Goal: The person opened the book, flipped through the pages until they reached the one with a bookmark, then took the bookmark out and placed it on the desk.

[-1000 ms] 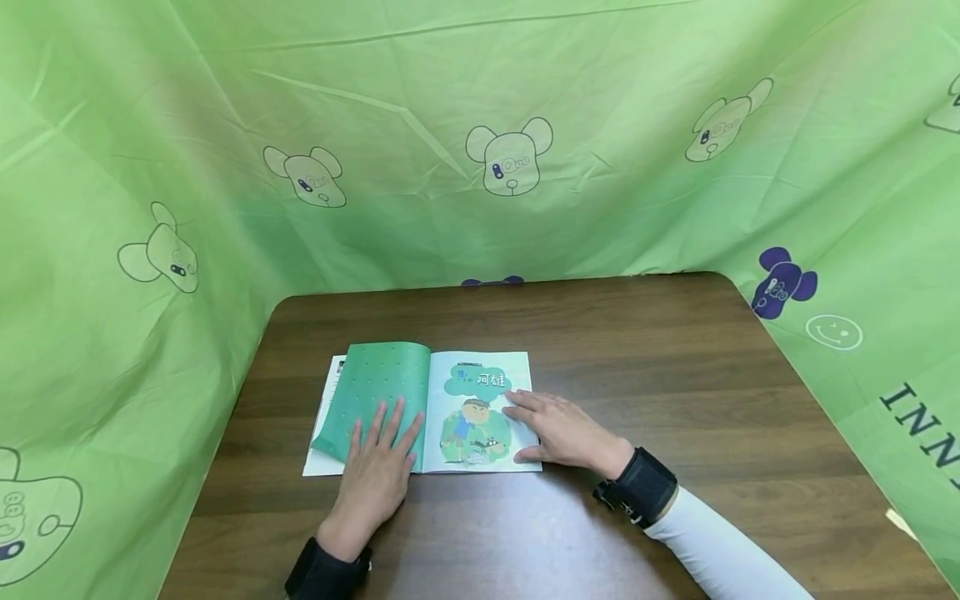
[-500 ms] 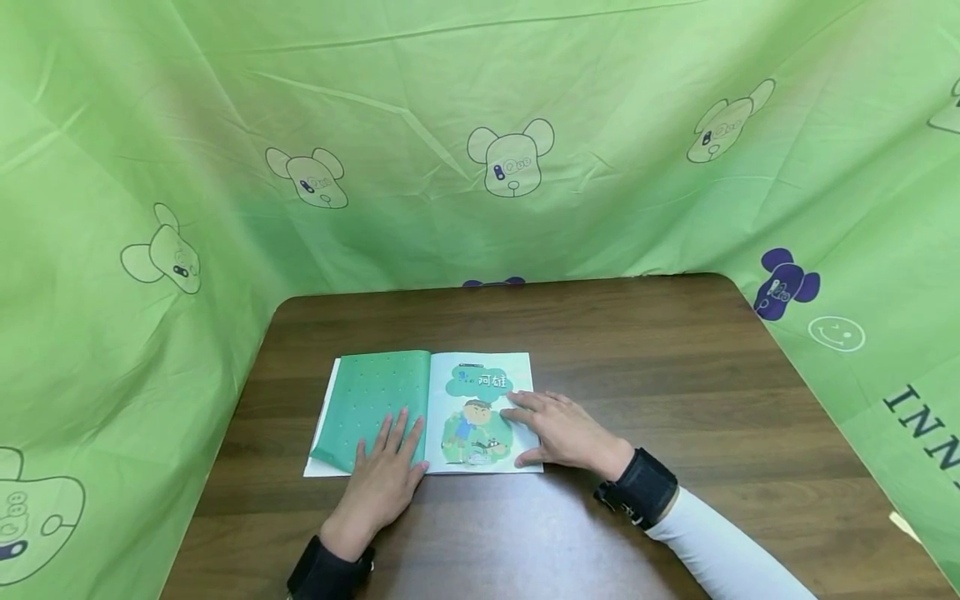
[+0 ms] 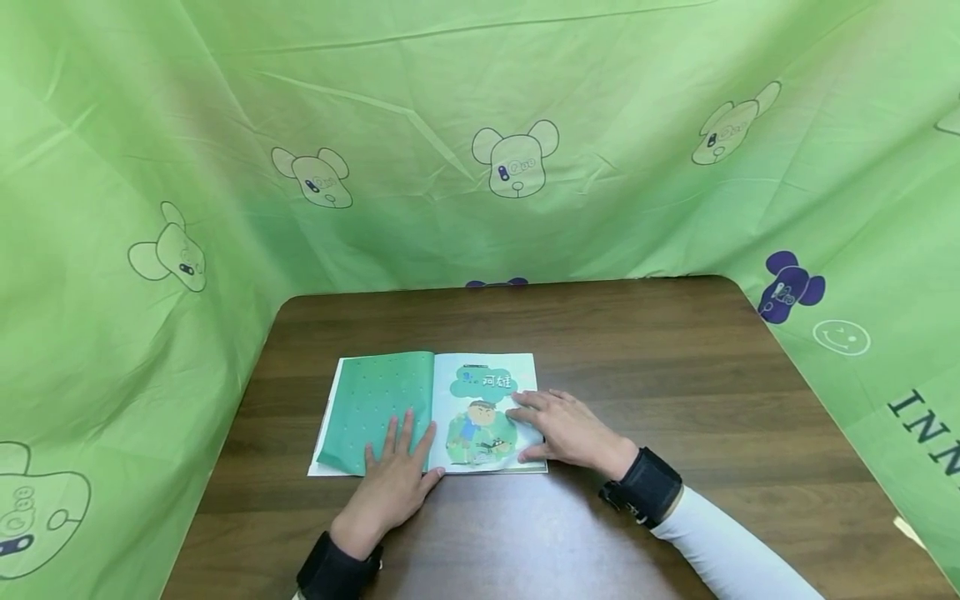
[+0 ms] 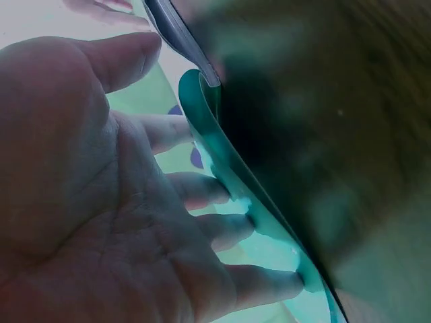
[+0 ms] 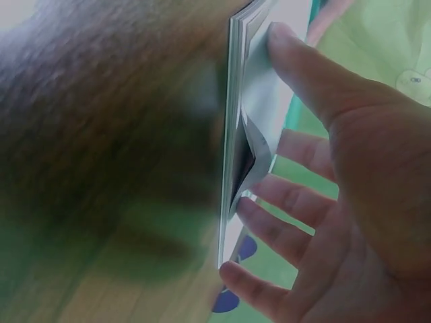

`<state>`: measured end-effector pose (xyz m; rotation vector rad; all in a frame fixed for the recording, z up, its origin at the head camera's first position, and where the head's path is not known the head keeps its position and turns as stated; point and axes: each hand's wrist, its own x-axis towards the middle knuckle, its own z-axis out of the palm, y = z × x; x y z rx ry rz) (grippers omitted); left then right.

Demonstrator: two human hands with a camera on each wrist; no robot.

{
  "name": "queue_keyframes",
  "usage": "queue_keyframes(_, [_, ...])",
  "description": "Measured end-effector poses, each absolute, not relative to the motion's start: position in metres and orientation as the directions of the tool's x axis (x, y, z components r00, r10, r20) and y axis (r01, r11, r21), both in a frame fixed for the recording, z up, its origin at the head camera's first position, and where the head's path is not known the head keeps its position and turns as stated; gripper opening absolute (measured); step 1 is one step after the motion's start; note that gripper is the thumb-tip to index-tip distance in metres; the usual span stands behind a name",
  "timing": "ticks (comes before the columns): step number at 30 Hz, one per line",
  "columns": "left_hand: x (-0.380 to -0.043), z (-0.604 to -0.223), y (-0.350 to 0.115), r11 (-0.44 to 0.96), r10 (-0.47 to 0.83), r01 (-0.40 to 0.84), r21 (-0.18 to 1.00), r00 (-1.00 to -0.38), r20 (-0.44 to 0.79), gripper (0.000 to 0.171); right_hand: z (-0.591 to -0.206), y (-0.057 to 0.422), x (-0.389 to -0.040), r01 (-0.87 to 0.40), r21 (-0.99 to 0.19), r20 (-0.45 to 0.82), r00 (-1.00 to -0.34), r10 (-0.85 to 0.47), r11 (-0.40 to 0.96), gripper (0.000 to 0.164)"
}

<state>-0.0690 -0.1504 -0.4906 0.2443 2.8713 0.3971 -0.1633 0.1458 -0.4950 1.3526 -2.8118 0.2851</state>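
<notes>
An open picture book lies on the table, with a dotted green left page [image 3: 375, 387] and a white right page [image 3: 444, 383] that bears a cartoon child and a cloud-shaped title. My left hand [image 3: 392, 487] rests on the lower part of the green page, fingers spread, thumb near the spine. In the left wrist view its fingertips [image 4: 286, 282] touch the curved green sheet. My right hand [image 3: 573, 432] lies over the book's right edge. In the right wrist view, its fingers touch the page, and one sheet [image 5: 257, 151] bulges up at the edge.
The brown wooden table [image 3: 637, 358] extends around the book. A green cloth [image 3: 420, 225] with cartoon bear heads hangs behind and at both sides. A small pale object [image 3: 909, 532] sits at the table's right edge.
The green page, raised and curved earlier, lies flatter now. My left hand has slid down and right toward the spine's lower end. The right hand has stayed almost in place on the white page.
</notes>
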Motion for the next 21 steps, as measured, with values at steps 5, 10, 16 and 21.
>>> queue_keyframes(5, [-0.070,-0.490,-0.147,0.949,0.200,0.132,0.286,-0.955,-0.220,0.070,-0.495,0.150,-0.165,-0.786,-0.142,0.120,-0.617,-0.777,0.602,0.068])
queue_keyframes(10, [-0.071,-0.490,-0.141,0.941,0.219,0.153,0.302,-0.955,-0.201,0.070,-0.494,0.154,-0.167,-0.785,-0.145,0.147,-0.619,-0.771,0.602,0.060])
queue_keyframes(16, [-0.073,-0.491,-0.133,0.943,0.207,0.145,0.300,-0.960,-0.188,0.072,-0.495,0.156,-0.170,-0.774,-0.153,0.173,-0.633,-0.755,0.614,0.054])
queue_keyframes(21, [-0.078,-0.492,-0.125,0.952,0.193,0.140,0.273,-0.965,-0.180,0.080,-0.496,0.155,-0.173,-0.768,-0.137,0.194,-0.641,-0.743,0.626,0.043])
